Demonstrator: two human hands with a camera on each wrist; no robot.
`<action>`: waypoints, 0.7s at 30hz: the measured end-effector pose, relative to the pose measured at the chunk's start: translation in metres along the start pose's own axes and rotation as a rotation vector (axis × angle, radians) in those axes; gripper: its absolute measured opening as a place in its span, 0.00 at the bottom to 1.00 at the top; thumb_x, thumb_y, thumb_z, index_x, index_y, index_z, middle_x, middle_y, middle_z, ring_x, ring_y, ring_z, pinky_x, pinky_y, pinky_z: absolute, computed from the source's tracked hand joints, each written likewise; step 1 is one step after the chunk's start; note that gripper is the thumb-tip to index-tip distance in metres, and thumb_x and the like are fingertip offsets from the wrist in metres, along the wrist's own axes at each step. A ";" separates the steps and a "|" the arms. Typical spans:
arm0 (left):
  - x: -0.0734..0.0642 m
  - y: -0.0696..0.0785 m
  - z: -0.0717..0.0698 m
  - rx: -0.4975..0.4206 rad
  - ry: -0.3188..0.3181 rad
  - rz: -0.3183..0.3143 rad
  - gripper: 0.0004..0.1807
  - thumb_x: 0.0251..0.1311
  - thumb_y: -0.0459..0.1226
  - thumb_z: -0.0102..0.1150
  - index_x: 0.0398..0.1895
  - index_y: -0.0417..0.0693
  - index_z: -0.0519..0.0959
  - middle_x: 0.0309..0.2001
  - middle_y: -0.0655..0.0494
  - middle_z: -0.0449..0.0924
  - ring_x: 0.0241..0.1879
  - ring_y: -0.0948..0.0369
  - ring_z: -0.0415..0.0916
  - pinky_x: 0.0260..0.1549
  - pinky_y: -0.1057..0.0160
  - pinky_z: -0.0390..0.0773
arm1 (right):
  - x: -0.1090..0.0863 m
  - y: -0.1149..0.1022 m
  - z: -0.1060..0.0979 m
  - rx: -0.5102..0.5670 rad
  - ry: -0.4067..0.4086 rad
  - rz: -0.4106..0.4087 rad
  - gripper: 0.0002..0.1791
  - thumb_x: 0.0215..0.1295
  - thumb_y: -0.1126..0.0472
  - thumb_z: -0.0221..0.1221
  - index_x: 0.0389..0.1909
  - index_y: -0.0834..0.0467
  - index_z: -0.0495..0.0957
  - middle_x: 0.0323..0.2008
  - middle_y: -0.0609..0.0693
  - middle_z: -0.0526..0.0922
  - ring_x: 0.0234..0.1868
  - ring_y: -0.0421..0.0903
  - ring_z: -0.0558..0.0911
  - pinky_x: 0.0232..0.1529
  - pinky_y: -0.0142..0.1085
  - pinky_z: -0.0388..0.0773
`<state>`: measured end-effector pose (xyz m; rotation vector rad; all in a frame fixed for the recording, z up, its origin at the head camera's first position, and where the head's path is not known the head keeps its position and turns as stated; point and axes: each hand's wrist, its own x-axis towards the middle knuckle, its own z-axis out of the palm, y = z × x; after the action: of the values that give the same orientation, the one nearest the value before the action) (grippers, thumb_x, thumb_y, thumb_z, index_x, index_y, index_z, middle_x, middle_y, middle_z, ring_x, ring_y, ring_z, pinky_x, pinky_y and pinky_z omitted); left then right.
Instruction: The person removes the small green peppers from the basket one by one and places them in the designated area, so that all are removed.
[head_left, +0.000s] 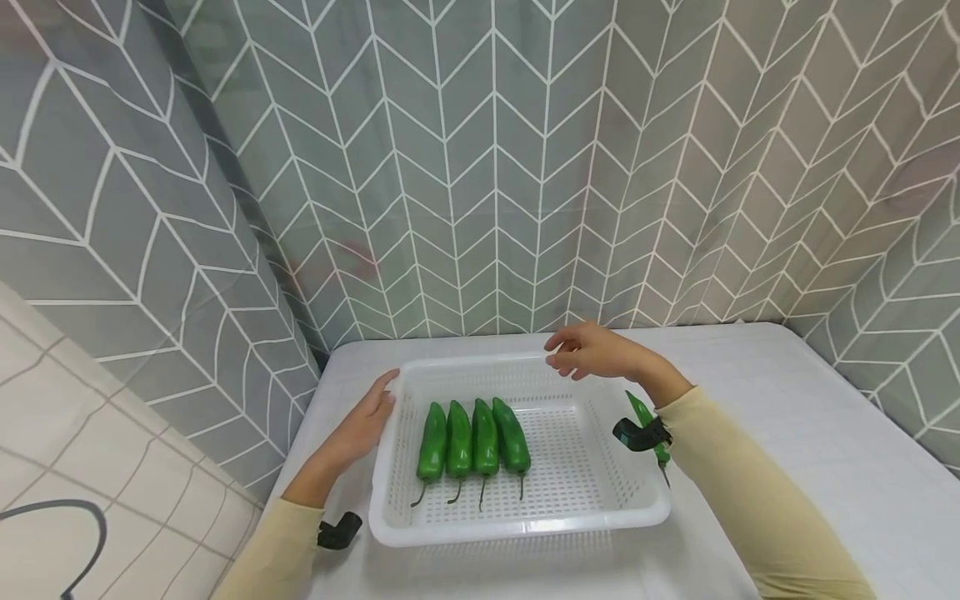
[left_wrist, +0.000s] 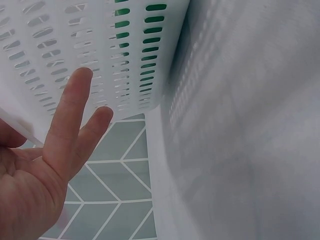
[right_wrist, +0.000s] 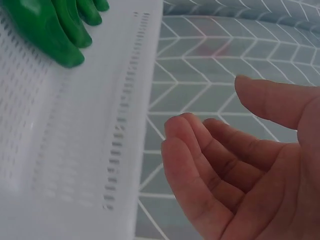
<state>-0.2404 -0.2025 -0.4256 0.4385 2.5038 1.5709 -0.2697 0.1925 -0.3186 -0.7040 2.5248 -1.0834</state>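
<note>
A white perforated plastic basket (head_left: 525, 527) stands on the table in the head view, with several green peppers (head_left: 486, 437) side by side in its left half, stems toward the near edge. My left hand (head_left: 360, 429) is at the basket's left rim; in the left wrist view, two straight fingers (left_wrist: 70, 117) extend along the slotted outer wall. Above the far right part of the rim hovers my right hand (head_left: 592, 352), its fingers loosely bent around nothing, as the right wrist view also shows. Another green pepper (head_left: 640, 408) lies outside the basket, partly hidden beneath my right wrist.
The table is covered with a white cloth (head_left: 780, 417). Behind it and at both sides hangs a grey curtain (head_left: 517, 167) with white chevron lines. White tiles (head_left: 97, 442) and a curved grey cable (head_left: 90, 507) are at lower left. Each wrist wears a black camera mount (head_left: 641, 435).
</note>
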 end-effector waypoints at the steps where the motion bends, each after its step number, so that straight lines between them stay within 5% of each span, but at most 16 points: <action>1: 0.000 0.000 0.000 -0.001 -0.001 0.000 0.29 0.84 0.40 0.28 0.82 0.43 0.41 0.67 0.35 0.69 0.63 0.43 0.73 0.70 0.37 0.57 | 0.002 -0.001 0.003 0.002 -0.006 0.003 0.23 0.76 0.59 0.58 0.61 0.72 0.72 0.44 0.55 0.85 0.47 0.56 0.85 0.49 0.46 0.84; 6: 0.001 -0.001 -0.001 0.014 0.000 0.007 0.29 0.84 0.39 0.28 0.82 0.43 0.41 0.65 0.36 0.70 0.59 0.45 0.77 0.67 0.37 0.63 | 0.014 -0.005 0.014 -0.012 -0.030 0.014 0.23 0.75 0.58 0.58 0.60 0.71 0.73 0.44 0.55 0.85 0.46 0.54 0.85 0.48 0.44 0.84; 21: 0.001 -0.002 -0.001 0.005 -0.008 0.024 0.29 0.83 0.40 0.27 0.82 0.44 0.42 0.64 0.37 0.72 0.60 0.45 0.76 0.68 0.36 0.59 | 0.050 0.001 0.048 -0.091 -0.125 0.126 0.22 0.73 0.60 0.60 0.60 0.71 0.76 0.43 0.59 0.86 0.39 0.48 0.87 0.41 0.39 0.85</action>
<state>-0.2420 -0.2036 -0.4265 0.4761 2.5065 1.5679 -0.2895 0.1376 -0.3557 -0.6064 2.4861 -0.8604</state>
